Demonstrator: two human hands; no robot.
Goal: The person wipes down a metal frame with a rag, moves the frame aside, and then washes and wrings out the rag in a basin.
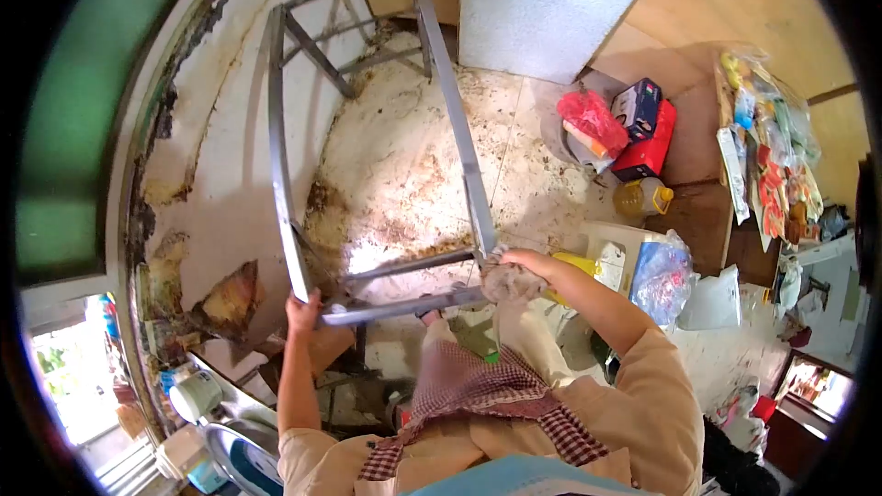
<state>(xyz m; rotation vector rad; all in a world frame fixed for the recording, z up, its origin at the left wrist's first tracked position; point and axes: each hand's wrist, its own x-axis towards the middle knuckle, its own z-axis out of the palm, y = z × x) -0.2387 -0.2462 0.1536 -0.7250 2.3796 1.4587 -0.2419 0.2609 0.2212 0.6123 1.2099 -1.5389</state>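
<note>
A grey metal frame [457,129], an open rectangle of bars with legs, stretches from near my body to the far wall. My left hand [302,310] is closed around its near left corner. At the near right corner my right hand [522,262] is closed on a bunched, dirty beige cloth [513,284]. That cloth rests against the frame's bar; the fingertips are partly hidden behind it. Beneath the frame, the pale floor [404,156] shows brown dirt and stains.
On the right stand a red plastic bag [593,121], a red box [650,142], an oil bottle [641,197] and a clear plastic bag [663,280]. A white panel [551,9] leans at the back. Peeling wall [220,165] and several containers [195,395] are on the left.
</note>
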